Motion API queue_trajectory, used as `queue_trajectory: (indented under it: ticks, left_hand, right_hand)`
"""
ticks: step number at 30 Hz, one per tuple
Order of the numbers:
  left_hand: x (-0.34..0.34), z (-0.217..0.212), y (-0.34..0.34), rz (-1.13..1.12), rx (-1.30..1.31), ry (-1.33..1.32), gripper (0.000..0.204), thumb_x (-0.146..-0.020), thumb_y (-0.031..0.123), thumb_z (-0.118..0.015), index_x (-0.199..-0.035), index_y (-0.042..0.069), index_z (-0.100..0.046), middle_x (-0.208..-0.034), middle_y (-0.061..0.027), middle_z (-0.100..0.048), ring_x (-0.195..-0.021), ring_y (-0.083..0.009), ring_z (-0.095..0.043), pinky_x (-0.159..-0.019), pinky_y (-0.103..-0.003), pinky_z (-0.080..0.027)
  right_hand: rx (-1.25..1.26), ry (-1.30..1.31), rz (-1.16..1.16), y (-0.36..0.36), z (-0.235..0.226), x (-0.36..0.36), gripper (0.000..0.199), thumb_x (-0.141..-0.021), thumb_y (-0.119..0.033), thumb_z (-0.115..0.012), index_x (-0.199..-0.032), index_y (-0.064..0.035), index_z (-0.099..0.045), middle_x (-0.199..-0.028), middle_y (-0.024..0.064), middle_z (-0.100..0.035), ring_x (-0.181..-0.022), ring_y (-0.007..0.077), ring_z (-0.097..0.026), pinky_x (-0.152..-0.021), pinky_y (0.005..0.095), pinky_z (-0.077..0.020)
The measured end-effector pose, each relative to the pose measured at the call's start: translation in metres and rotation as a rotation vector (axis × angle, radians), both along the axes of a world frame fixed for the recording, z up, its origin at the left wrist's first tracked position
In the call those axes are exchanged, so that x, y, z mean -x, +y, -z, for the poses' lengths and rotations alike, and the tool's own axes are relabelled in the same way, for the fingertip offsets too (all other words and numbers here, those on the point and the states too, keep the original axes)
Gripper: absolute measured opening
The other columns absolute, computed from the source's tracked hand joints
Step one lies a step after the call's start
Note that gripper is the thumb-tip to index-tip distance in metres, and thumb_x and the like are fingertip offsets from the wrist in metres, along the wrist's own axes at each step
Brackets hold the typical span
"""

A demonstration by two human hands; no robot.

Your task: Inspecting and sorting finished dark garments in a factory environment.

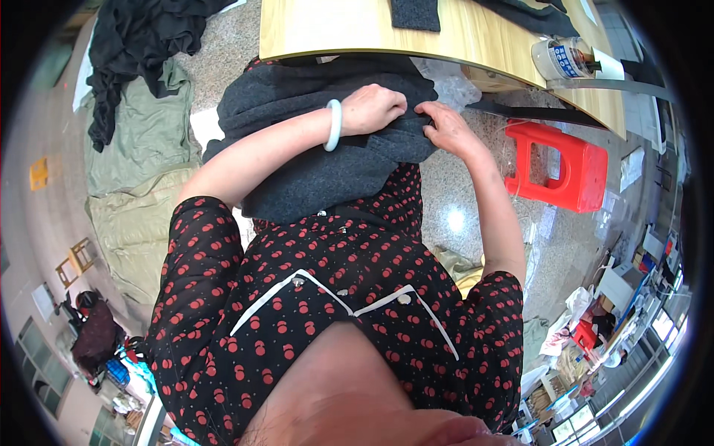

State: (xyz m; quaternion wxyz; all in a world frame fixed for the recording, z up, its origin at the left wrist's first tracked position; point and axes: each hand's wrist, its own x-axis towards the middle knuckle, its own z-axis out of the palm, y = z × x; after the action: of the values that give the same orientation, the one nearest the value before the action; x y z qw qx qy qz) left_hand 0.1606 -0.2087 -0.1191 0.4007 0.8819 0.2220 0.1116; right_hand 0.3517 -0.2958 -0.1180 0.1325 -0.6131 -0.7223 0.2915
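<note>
Both hands, left [372, 108] and right [448, 128], pinch a grey cloth [327, 160] on the lap, just below the tabletop [335, 30] edge, with a red stool [558, 167] beside the right hand.

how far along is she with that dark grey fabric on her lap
Done: nothing looks finished; dark pieces lie on the wooden table, their state unclear. In hand: the left hand and right hand both grip the dark grey fabric on the lap, near its top edge. Left: most of that fabric lies bunched, and black cloth is heaped on the floor.
</note>
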Motion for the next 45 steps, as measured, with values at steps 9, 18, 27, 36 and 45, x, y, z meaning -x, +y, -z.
queue_trajectory:
  ticks: [9,18,27,36,45]
  left_hand:
    - [-0.009,-0.004,0.006,0.099,0.304,-0.014,0.037,-0.075,0.019,-0.055,-0.104,-0.003,-0.051,-0.094,-0.0188,-0.060,-0.087,-0.0264,-0.058,-0.076,-0.035,-0.045]
    - [0.070,-0.014,0.038,0.109,0.478,0.279,0.025,-0.080,0.024,-0.057,-0.076,-0.001,-0.058,-0.065,-0.0098,-0.055,-0.064,-0.0169,-0.052,-0.063,-0.030,-0.042]
    - [0.059,-0.032,0.031,0.170,0.134,0.048,0.018,-0.079,0.015,-0.055,-0.073,-0.002,-0.055,-0.092,-0.0114,-0.054,-0.083,-0.0222,-0.053,-0.073,-0.031,-0.042]
    - [0.039,0.004,0.043,-0.052,0.108,0.217,0.031,-0.079,0.029,-0.057,-0.091,0.001,-0.053,-0.089,-0.0156,-0.056,-0.082,-0.0272,-0.055,-0.071,-0.035,-0.043]
    - [0.026,0.007,0.047,0.082,0.193,0.322,0.043,-0.074,0.041,-0.062,-0.083,-0.001,-0.061,-0.075,-0.0162,-0.060,-0.074,-0.0293,-0.057,-0.069,-0.036,-0.044]
  right_hand:
    - [-0.486,-0.027,0.144,-0.020,-0.019,0.023,0.013,-0.071,-0.002,-0.059,-0.083,-0.0043,-0.054,-0.083,0.0098,-0.055,-0.082,0.0272,-0.053,-0.074,0.0360,-0.0430]
    - [-0.320,0.044,0.072,-0.022,-0.013,0.012,0.018,-0.072,-0.001,-0.057,-0.090,-0.0029,-0.052,-0.102,0.0131,-0.058,-0.097,0.0295,-0.054,-0.084,0.0342,-0.0424]
    - [0.277,0.312,0.128,0.020,-0.032,0.029,0.039,-0.080,-0.033,-0.054,-0.107,-0.0053,-0.053,-0.101,0.0138,-0.059,-0.096,0.0263,-0.055,-0.084,0.0330,-0.0420]
    - [0.103,0.141,0.004,0.021,-0.033,0.046,0.032,-0.071,-0.024,-0.065,-0.093,-0.0013,-0.059,-0.091,0.0146,-0.059,-0.086,0.0278,-0.058,-0.075,0.0339,-0.0446]
    - [-0.051,0.015,-0.053,0.008,-0.025,0.058,0.016,-0.077,-0.014,-0.058,-0.085,-0.0003,-0.060,-0.081,0.0145,-0.058,-0.081,0.0327,-0.056,-0.072,0.0390,-0.0448]
